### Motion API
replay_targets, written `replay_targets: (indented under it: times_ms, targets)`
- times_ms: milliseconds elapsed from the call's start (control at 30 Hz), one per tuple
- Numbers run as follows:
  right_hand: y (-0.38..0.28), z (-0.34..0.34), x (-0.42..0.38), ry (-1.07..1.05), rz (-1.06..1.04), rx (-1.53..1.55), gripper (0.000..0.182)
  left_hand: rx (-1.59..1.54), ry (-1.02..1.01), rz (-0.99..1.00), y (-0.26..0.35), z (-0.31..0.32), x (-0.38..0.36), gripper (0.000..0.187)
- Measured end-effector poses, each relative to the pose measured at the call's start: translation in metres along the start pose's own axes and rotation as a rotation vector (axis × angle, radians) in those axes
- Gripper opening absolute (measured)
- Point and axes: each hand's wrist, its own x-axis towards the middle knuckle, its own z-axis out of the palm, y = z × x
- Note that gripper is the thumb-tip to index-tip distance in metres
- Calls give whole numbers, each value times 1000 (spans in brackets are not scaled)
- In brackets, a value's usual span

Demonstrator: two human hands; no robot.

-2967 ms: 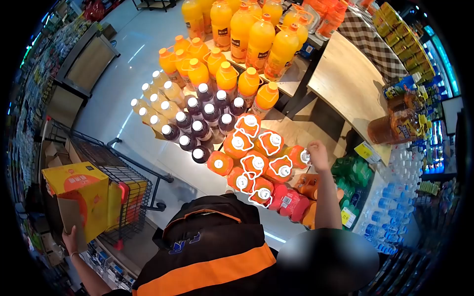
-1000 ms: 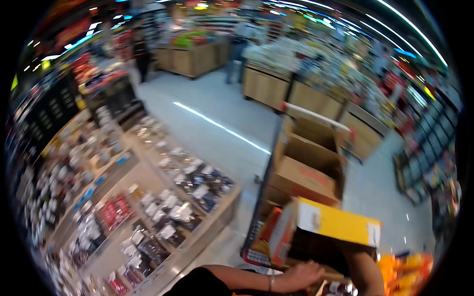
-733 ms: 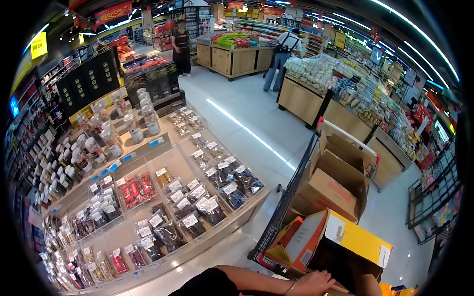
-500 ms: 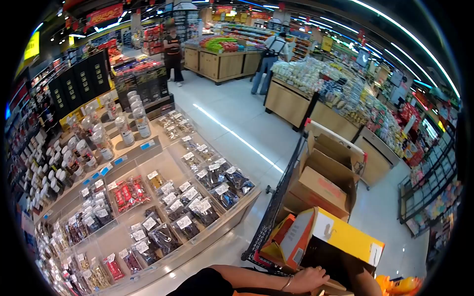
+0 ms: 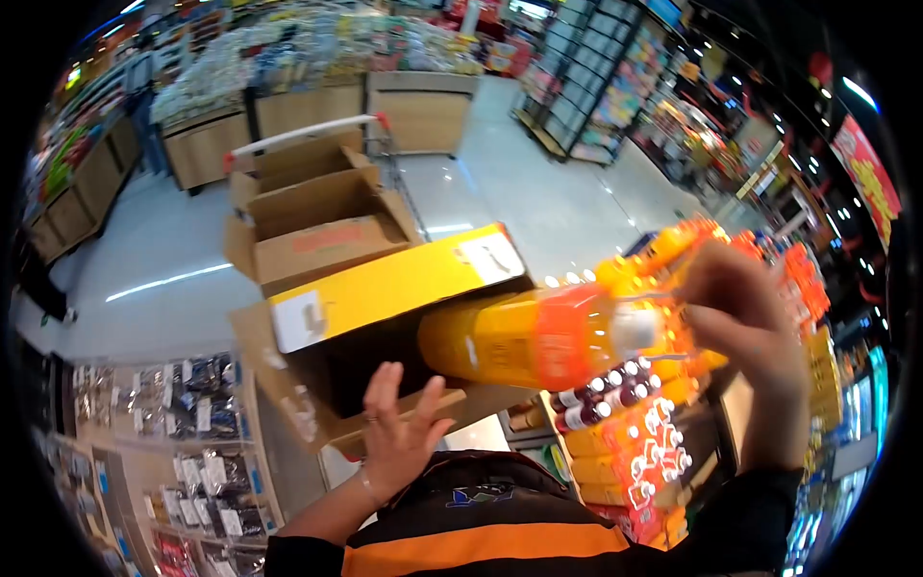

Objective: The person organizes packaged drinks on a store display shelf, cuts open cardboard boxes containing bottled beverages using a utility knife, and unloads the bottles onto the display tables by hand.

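Note:
A large bottle of orange drink (image 5: 519, 337) lies sideways in the air, its base over the opening of a yellow-topped cardboard box (image 5: 404, 284). At the bottle's white cap, my right hand (image 5: 735, 313) has its fingers wrapped round the cap end, somewhat blurred. My left hand (image 5: 399, 428) rests at the near flap of the box, fingers spread, with nothing held. The inside of the box is dark and its contents cannot be made out.
Open brown cartons (image 5: 322, 226) sit in a shopping cart (image 5: 303, 133) beyond the box. Bottled drinks (image 5: 625, 452) are stacked at the right. Packaged goods (image 5: 207, 423) fill a display at the lower left. A person (image 5: 142, 106) stands at the upper left.
The view has swung to the right. My right hand, before inside the box, is now raised at the right with the orange bottle. My left hand has opened at the box edge.

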Motion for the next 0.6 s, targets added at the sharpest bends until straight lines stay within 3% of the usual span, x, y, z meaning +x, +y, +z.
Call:
replay_targets:
  times_ms: [33, 200, 267, 333, 467, 500, 600]
  targets:
    - [2, -20, -21, 244, -120, -57, 15, 4, -79, -47, 2, -3, 6, 84]
    - [4, -158, -112, 607, -55, -271, 17, 74, -630, -375, 9, 9, 21, 77]
    - [2, -200, -159, 565, -1, -229, 16, 75, -372, -227, 5, 18, 20, 68]
    - [8, -232, -204, 645, 72, -367, 21, 82, -456, -274, -3, 20, 18, 65]
    - [67, -249, -259, 818, 329, -706, 13, 207, -601, -418, -5, 27, 20, 52]
    - [90, -253, -274, 782, 326, -720, 12, 264, -587, -520, 17, 31, 31, 42]
    - [169, -284, -340, 842, 620, -713, 15, 425, -611, -586, 16, 43, 34, 44]
